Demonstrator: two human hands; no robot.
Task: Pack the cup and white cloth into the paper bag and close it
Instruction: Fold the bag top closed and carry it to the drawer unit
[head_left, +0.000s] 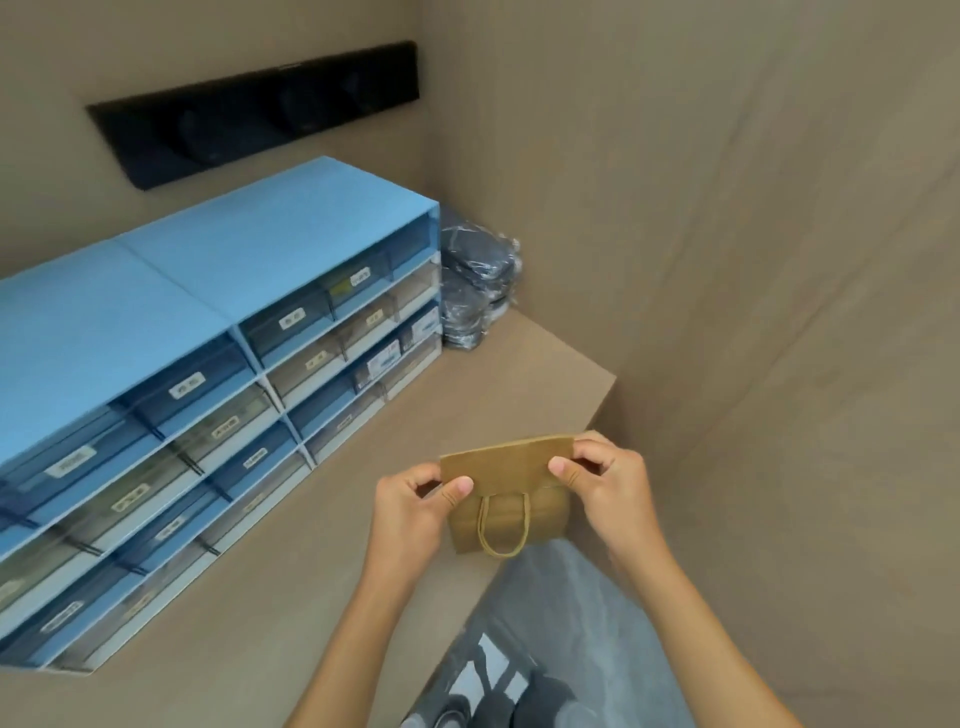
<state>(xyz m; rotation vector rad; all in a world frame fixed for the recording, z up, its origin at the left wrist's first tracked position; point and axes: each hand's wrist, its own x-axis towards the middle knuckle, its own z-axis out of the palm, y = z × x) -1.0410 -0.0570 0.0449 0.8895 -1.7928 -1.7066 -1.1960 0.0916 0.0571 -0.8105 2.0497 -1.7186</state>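
The brown paper bag (506, 499) stands at the table's (291, 571) near edge, close to its right corner, its top folded over into a flat flap and 1 twisted paper handle (503, 527) hanging down the front. The left hand (415, 512) pinches the flap's left end between thumb and fingers; the right hand (602, 480) pinches its right end. A blue drawer cabinet (171, 374) stands along the table's left side, plastic-wrapped dark bundles (475, 280) in the far corner.

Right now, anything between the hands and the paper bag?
Nothing visible. The left hand and right hand already pinch the top edge of the paper bag at its two ends. Cup and white cloth are not in view.
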